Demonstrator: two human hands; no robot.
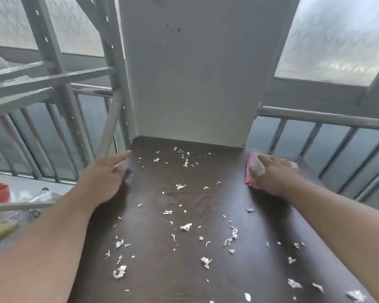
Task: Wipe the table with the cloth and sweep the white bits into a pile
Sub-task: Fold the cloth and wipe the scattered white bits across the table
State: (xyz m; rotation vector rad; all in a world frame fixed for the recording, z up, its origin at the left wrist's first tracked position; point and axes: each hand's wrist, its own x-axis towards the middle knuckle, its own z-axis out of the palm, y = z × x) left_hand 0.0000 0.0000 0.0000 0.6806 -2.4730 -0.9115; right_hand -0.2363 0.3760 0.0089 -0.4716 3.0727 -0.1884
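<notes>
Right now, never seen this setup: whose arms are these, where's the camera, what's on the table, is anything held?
No machine: a person's two bare hands, filmed by one wide-angle camera on their head, looking forward and down. The left hand rests on the dark table at its left edge, index finger pointing forward, holding nothing. The right hand lies flat on a folded pink cloth near the far right corner, pressing rather than gripping. White bits lie scattered across the tabletop, not yet piled. Behind it are a white pillar and a railing.

Bits (186, 227) lie scattered across the bench (153, 281); the cloth (253, 171) sits at the far right corner under the right hand (274, 176), and the left hand (105, 178) rests on the left edge.
</notes>
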